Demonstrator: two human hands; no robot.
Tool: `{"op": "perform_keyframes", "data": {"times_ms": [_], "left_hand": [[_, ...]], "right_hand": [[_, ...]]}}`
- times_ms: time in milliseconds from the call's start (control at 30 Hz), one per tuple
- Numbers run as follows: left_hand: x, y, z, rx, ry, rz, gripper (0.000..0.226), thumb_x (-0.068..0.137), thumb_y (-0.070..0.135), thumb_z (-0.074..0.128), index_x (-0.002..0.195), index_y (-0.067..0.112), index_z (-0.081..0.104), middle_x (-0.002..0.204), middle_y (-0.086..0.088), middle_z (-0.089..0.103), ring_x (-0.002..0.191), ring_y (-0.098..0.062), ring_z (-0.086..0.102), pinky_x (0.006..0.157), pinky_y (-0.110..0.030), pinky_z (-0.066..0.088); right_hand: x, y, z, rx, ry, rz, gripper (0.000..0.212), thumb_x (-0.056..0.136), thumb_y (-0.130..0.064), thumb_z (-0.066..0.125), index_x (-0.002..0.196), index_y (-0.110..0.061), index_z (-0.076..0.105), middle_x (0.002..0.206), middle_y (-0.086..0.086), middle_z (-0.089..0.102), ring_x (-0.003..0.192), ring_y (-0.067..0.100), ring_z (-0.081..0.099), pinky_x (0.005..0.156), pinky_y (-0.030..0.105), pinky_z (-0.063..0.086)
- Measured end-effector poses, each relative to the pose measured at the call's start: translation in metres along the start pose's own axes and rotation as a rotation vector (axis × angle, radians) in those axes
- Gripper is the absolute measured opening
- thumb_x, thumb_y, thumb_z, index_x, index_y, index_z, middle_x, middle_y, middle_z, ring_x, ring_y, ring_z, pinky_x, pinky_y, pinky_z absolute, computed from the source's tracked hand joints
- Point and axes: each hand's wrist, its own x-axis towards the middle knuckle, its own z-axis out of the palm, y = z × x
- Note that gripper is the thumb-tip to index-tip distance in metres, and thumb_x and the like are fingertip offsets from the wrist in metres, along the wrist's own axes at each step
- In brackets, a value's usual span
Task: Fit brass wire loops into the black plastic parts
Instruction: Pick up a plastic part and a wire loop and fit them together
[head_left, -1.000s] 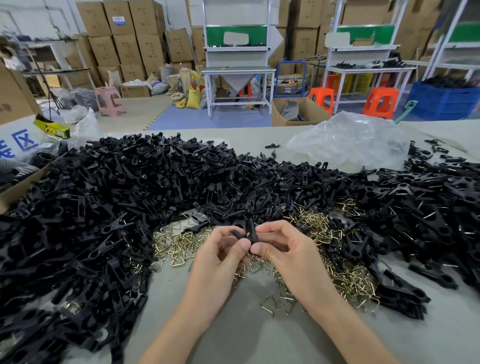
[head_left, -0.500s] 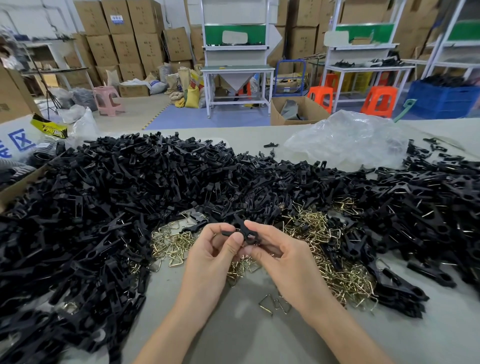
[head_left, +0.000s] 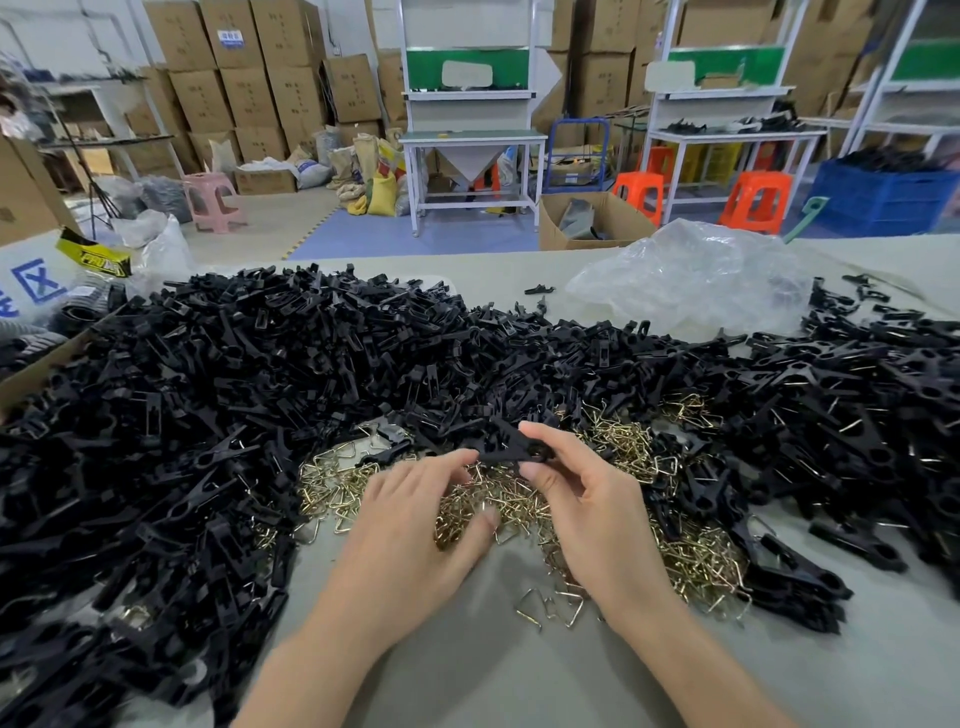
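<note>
Right hand (head_left: 592, 504) with black part (head_left: 506, 449) over brass wire loops (head_left: 696, 561).

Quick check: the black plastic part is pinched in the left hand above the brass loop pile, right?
Not quite. The head view shows the right hand, not the left, pinching the black plastic part above the brass loop pile. The left hand is down on the loops.

Matt black plastic parts (head_left: 218, 395), shiny brass wire loops (head_left: 519, 506), a crinkled glossy clear plastic bag (head_left: 691, 280), matt grey tabletop (head_left: 467, 675).
</note>
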Motion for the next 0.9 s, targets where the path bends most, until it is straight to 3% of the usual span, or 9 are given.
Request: {"op": "perform_keyframes", "data": {"times_ms": [67, 167, 300, 433, 567, 633, 767, 833, 900], "left_hand": [[-0.001, -0.007, -0.002, 0.177, -0.13, -0.005, 0.065, 0.09, 0.071, 0.04, 0.143, 0.034, 0.043, 0.131, 0.022, 0.048, 0.127, -0.004, 0.04, 0.111, -0.03, 0.028], [-0.001, -0.013, -0.003, 0.206, -0.223, -0.05, 0.062, 0.089, 0.073, 0.041, 0.139, 0.037, 0.048, 0.132, 0.02, 0.045, 0.129, -0.007, 0.039, 0.112, -0.029, 0.025], [0.001, -0.012, -0.002, 0.14, -0.167, -0.049, 0.04, 0.092, 0.06, 0.052, 0.122, 0.034, 0.058, 0.12, 0.026, 0.052, 0.119, -0.003, 0.046, 0.099, -0.022, 0.031], [0.001, -0.012, 0.0, 0.083, -0.131, -0.081, 0.025, 0.094, 0.053, 0.057, 0.114, 0.038, 0.058, 0.11, 0.034, 0.049, 0.113, 0.002, 0.045, 0.093, -0.023, 0.032], [0.001, -0.008, 0.001, -0.067, -0.071, -0.157, 0.001, 0.095, 0.051, 0.05, 0.095, 0.051, 0.05, 0.094, 0.033, 0.058, 0.092, 0.002, 0.055, 0.079, -0.023, 0.044], [0.001, -0.004, 0.003, -0.163, -0.006, -0.181, 0.005, 0.096, 0.046, 0.052, 0.093, 0.05, 0.052, 0.088, 0.028, 0.063, 0.079, 0.002, 0.057, 0.066, -0.015, 0.041], [0.003, 0.004, 0.004, -0.441, 0.117, -0.254, 0.014, 0.098, 0.024, 0.056, 0.098, 0.038, 0.057, 0.093, 0.021, 0.07, 0.062, -0.018, 0.056, 0.054, -0.017, 0.041], [0.004, 0.003, 0.005, -0.497, 0.105, -0.301, 0.019, 0.097, 0.018, 0.056, 0.097, 0.037, 0.059, 0.097, 0.019, 0.072, 0.069, -0.03, 0.057, 0.054, -0.027, 0.042], [0.004, 0.002, 0.006, -0.476, 0.091, -0.302, 0.023, 0.097, 0.017, 0.058, 0.095, 0.04, 0.062, 0.097, 0.022, 0.07, 0.073, -0.02, 0.059, 0.058, -0.024, 0.043]], "right_hand": [[0.001, 0.001, -0.003, 0.004, 0.033, 0.017, 0.042, 0.099, -0.024, 0.064, 0.116, -0.062, 0.061, 0.091, 0.011, 0.071, 0.05, 0.024, 0.049, 0.051, 0.036, 0.046], [0.004, 0.004, -0.006, 0.009, 0.068, 0.024, 0.041, 0.099, -0.021, 0.064, 0.115, -0.06, 0.062, 0.095, -0.006, 0.071, 0.045, 0.016, 0.043, 0.049, 0.033, 0.046], [0.004, 0.005, -0.006, 0.01, 0.079, 0.016, 0.043, 0.098, -0.02, 0.065, 0.113, -0.06, 0.062, 0.089, 0.001, 0.072, 0.043, 0.006, 0.03, 0.043, 0.019, 0.03], [0.004, 0.005, -0.005, 0.001, 0.062, 0.026, 0.042, 0.099, -0.023, 0.065, 0.115, -0.061, 0.061, 0.071, 0.011, 0.06, 0.045, 0.007, 0.028, 0.044, 0.021, 0.03], [0.004, 0.005, -0.005, -0.009, 0.058, 0.021, 0.041, 0.099, -0.023, 0.065, 0.118, -0.059, 0.061, 0.073, 0.015, 0.06, 0.044, 0.008, 0.027, 0.043, 0.021, 0.028], [0.004, 0.005, -0.005, -0.013, 0.06, 0.013, 0.04, 0.099, -0.023, 0.065, 0.119, -0.058, 0.061, 0.075, 0.013, 0.061, 0.045, 0.007, 0.028, 0.043, 0.022, 0.029], [0.005, 0.005, -0.005, -0.015, 0.063, 0.003, 0.039, 0.099, -0.024, 0.065, 0.12, -0.057, 0.062, 0.07, 0.008, 0.062, 0.044, 0.007, 0.028, 0.042, 0.022, 0.029], [0.005, 0.005, -0.005, -0.033, 0.061, 0.0, 0.038, 0.099, -0.024, 0.065, 0.12, -0.055, 0.062, 0.061, 0.001, 0.056, 0.044, 0.007, 0.028, 0.043, 0.02, 0.029], [0.004, 0.005, -0.006, -0.046, 0.053, 0.001, 0.037, 0.099, -0.024, 0.064, 0.121, -0.053, 0.062, 0.053, -0.011, 0.047, 0.044, 0.007, 0.028, 0.043, 0.018, 0.029]]}}
